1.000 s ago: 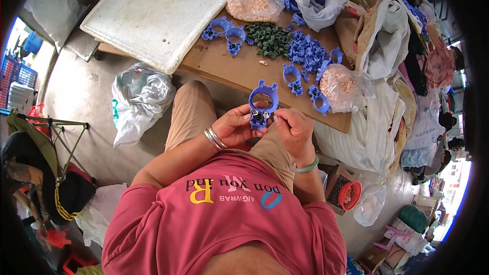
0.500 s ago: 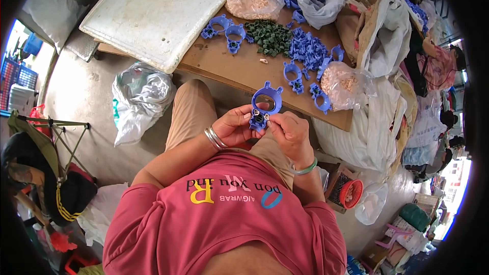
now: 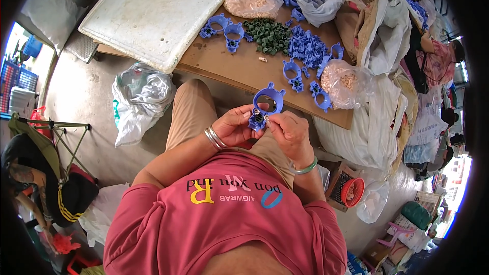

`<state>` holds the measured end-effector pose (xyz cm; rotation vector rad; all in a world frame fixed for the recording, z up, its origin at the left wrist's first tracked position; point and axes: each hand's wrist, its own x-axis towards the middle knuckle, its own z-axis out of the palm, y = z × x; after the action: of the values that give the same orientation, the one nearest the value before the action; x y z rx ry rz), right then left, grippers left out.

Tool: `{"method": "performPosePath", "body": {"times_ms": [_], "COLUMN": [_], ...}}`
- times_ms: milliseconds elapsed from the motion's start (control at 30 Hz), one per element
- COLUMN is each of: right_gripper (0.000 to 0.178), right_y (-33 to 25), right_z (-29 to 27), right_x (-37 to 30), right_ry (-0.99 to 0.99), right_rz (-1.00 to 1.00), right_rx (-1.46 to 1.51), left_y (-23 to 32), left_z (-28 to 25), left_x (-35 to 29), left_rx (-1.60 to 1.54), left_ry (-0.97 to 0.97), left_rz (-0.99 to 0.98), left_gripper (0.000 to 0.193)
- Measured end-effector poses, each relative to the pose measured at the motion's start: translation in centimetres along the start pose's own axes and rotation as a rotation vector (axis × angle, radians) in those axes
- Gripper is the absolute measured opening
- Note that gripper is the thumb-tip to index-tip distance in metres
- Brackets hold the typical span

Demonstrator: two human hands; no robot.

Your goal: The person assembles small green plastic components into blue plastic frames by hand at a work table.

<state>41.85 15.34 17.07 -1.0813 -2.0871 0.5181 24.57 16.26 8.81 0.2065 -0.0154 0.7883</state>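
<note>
Cardboard [image 3: 219, 61] lies beyond the blue part [image 3: 258, 121], a bag [image 3: 144, 103] on pale floor [image 3: 94, 117].

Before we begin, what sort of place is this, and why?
Probably a small assembly workshop: the left hand holds a blue ring-shaped part, while small blue parts and dark green pieces are heaped on the table.

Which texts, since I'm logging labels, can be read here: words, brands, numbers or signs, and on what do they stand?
Red shirt: large multicoloured lettering across the front, readable, but I won't copy printed words.
Pale plastic at the right: marks too small and blurred to read.
Blue part in the left hand: no lettering I can make out.
</note>
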Motion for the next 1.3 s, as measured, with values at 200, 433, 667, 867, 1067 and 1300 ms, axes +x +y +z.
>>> {"method": "performPosePath", "body": {"times_ms": [200,433,667,867,1067,1300], "right_gripper": [0.011,0.009,0.006,0.006,0.009,0.023], "right_y": [0.1,-0.1,-0.3,-0.2,0.1,1.1], "right_z": [0.1,0.1,0.1,0.0,0.0,-0.8], "right_x": [0.0,0.0,0.0,-0.1,-0.5,-1.0], "right_ry": [-0.005,-0.018,-0.051,-0.061,-0.038,0.03], "right_rz": [-0.031,-0.009,0.026,0.072,0.258,0.693], "right_rx": [0.007,-0.013,-0.087,-0.064,0.111,0.928], "left_y": [0.0,0.0,0.0,0.0,-0.1,0.1], "left_z": [0.0,-0.2,-0.4,-0.3,-0.4,-0.7], "left_x": [0.0,0.0,0.0,0.0,0.0,0.1], "left_rx": [-0.016,0.009,0.02,0.058,0.06,0.05], "left_ry": [0.01,0.023,0.04,0.056,0.081,0.068], "left_rz": [-0.013,-0.021,-0.027,-0.01,-0.015,0.027], "left_gripper": [0.048,0.047,0.045,0.044,0.045,0.047]}}
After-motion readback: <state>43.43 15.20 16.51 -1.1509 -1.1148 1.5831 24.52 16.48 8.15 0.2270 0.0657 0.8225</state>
